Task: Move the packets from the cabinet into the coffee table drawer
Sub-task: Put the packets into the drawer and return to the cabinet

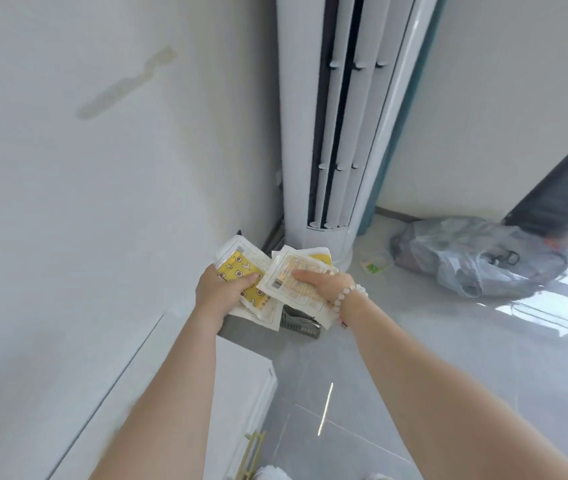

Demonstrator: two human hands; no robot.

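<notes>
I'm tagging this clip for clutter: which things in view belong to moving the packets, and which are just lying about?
In the job: yellow packets, gripped by the left hand; white-backed packets, gripped by the right hand; white cabinet.
Lying about: standing air conditioner; grey plastic bag; green basket; small wrapper on the floor.

Flat, square, white-bordered packets, held in two bunches. The yellow packets (237,270) sit in the left grip (220,292), their fronts printed with small cartoon figures, fanned out past the thumb. The white-backed packets (284,284) sit in the right grip (325,284), barcode side up, overlapping the yellow bunch's near edge.
</notes>
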